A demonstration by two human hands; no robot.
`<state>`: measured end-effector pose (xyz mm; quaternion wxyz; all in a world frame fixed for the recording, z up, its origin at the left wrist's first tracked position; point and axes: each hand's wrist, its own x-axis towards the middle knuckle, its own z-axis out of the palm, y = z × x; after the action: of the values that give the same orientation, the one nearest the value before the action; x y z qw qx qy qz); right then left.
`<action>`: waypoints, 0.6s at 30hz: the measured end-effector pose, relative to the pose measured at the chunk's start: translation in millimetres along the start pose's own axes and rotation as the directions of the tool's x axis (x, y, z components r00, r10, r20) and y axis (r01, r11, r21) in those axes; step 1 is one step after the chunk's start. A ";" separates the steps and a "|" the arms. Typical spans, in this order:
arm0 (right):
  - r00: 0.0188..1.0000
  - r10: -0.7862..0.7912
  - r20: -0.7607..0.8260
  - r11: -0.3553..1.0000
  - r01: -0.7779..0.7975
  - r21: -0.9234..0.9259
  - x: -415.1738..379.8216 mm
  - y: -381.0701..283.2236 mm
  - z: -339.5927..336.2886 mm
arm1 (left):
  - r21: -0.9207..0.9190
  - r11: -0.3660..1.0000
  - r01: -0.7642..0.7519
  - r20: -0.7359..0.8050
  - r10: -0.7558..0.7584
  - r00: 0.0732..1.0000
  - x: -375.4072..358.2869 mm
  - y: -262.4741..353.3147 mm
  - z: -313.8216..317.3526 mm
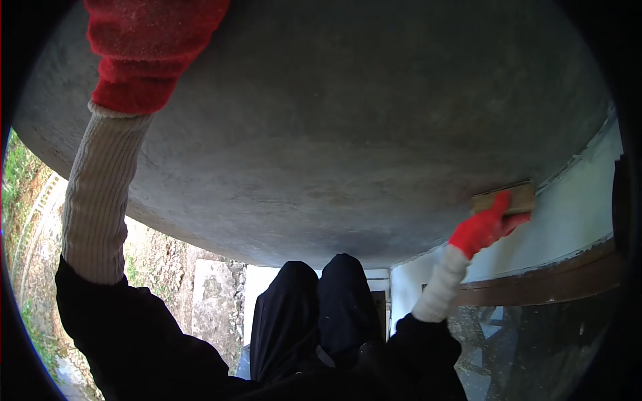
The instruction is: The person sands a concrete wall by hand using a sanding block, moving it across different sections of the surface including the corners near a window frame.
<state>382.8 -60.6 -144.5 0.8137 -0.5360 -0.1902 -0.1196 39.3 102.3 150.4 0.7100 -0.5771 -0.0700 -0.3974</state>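
Observation:
My right hand (483, 230), in a red glove, is closed on a flat brown rectangular block (520, 196) that looks like a sanding block. The block lies against the grey plastered wall (334, 134), close to where it meets the white wall (568, 207). High on the left is my left hand (150, 57), also in a red glove, against the grey surface. The top of the view cuts off its fingers, so whether it holds anything is hidden.
A brown frame (535, 281) runs along the white wall above a dark glass pane (548, 341) on the right. My knees (321, 314) are below the grey surface. Rocky ground (160, 260) with some grass shows far down on the left.

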 end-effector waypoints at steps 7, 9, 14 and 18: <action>0.458 -0.606 0.650 0.725 0.654 0.215 -201.4 36.4 30.1 | -0.106 0.980 0.168 0.068 -0.161 0.985 10.0 20.4 -9.2; 0.503 -0.566 0.654 0.718 0.690 0.091 -160.8 33.0 18.4 | -0.107 0.986 0.126 0.036 -0.123 0.992 10.2 14.7 -5.9; 0.972 -0.164 0.168 0.973 0.187 -0.135 10.3 -5.9 -2.7 | -0.075 0.994 0.086 0.015 -0.085 0.996 5.2 10.2 -6.4; 0.998 -0.001 -0.066 1.000 0.001 -0.012 9.9 -35.8 13.8 | 0.014 0.997 0.074 0.084 -0.075 0.994 4.2 11.4 -12.3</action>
<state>374.9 -62.1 -105.6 0.8164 -0.5364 -0.1629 -0.1386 45.0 89.7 140.0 0.6945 -0.5863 -0.1235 -0.3984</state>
